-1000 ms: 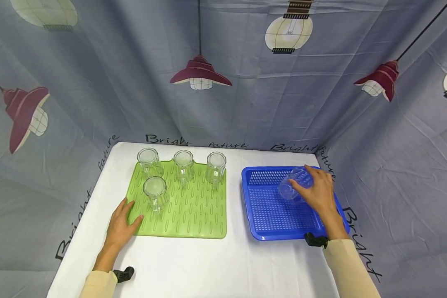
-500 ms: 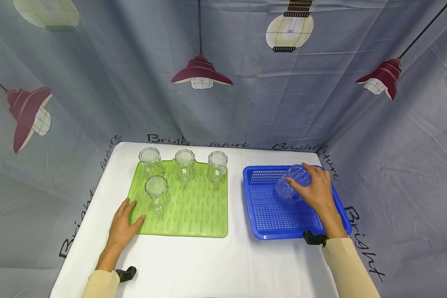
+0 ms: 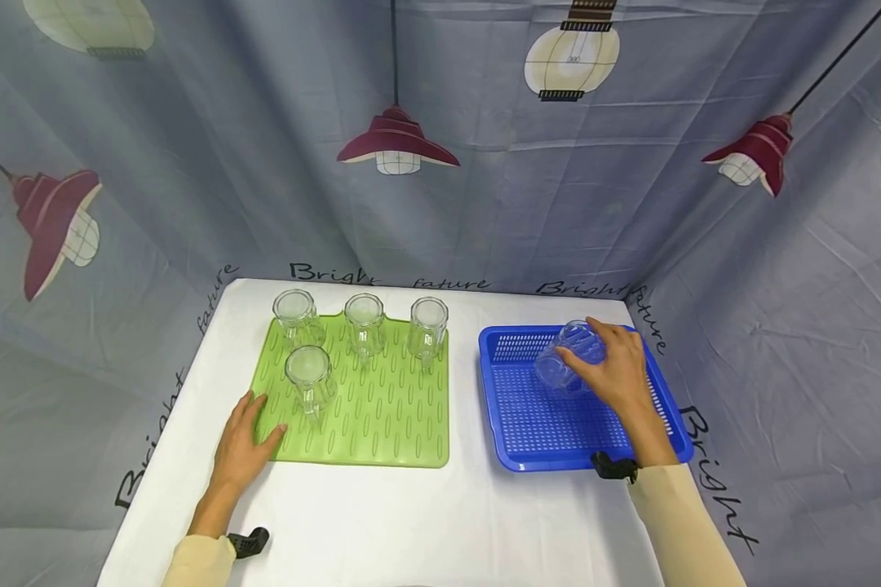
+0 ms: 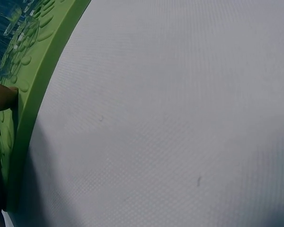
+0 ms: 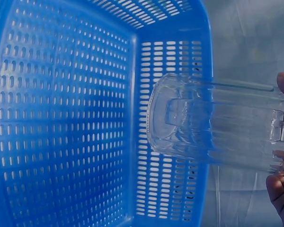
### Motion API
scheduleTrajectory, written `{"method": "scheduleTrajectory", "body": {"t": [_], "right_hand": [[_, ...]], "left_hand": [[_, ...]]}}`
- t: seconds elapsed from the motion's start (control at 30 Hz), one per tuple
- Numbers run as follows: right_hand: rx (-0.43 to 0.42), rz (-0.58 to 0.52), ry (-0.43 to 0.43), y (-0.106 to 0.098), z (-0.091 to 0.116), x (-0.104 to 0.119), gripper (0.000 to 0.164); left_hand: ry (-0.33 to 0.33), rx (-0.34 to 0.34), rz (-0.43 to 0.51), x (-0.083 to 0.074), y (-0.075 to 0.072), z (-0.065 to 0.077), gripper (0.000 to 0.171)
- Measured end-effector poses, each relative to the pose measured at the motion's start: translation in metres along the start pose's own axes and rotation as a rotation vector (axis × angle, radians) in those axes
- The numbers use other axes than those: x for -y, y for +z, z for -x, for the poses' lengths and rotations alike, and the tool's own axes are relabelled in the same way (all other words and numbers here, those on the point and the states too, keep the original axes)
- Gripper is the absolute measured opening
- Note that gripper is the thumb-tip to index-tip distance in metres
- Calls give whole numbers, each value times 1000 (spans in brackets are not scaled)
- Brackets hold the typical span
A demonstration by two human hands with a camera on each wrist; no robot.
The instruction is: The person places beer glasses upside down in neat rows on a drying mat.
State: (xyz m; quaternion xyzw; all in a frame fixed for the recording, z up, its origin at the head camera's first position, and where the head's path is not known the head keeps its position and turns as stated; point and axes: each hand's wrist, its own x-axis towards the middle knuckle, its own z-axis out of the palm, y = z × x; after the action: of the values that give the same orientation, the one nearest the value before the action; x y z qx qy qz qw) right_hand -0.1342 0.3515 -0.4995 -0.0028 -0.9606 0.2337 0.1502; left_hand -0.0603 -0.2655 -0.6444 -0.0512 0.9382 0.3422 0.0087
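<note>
My right hand [image 3: 617, 371] grips a clear glass mug [image 3: 558, 368] that lies tilted over the blue basket [image 3: 506, 466]. In the right wrist view the mug [image 5: 189, 125] points its thick base toward the basket floor, and fingertips [image 5: 280, 194] hold its other end. My left hand [image 3: 241, 447] rests with spread fingers at the left edge of a green drying mat [image 3: 389, 424]. One fingertip [image 4: 7, 97] touches the mat in the left wrist view. Nearest that hand stands an upside-down glass mug [image 3: 310, 379].
Along the mat's back edge stand three more glass mugs, a left one [image 3: 296, 319], a middle one [image 3: 365, 322] and a right one [image 3: 428, 326]. A white cloth [image 3: 382, 522] covers the table. Grey lamp-print curtains [image 3: 470, 220] enclose it at the back and sides.
My right hand has shifted slightly left and back with the glass mug, which has moved the same way over the basket. The left hand stays on the mat's edge.
</note>
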Motion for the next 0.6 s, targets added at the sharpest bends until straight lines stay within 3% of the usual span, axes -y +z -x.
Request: {"method": "scheduleTrajectory", "body": {"t": [0.6], "right_hand": [[9,0,-6,2,-3,11,82]], "left_hand": [[20,-35,19,-1,2,6,79]]}}
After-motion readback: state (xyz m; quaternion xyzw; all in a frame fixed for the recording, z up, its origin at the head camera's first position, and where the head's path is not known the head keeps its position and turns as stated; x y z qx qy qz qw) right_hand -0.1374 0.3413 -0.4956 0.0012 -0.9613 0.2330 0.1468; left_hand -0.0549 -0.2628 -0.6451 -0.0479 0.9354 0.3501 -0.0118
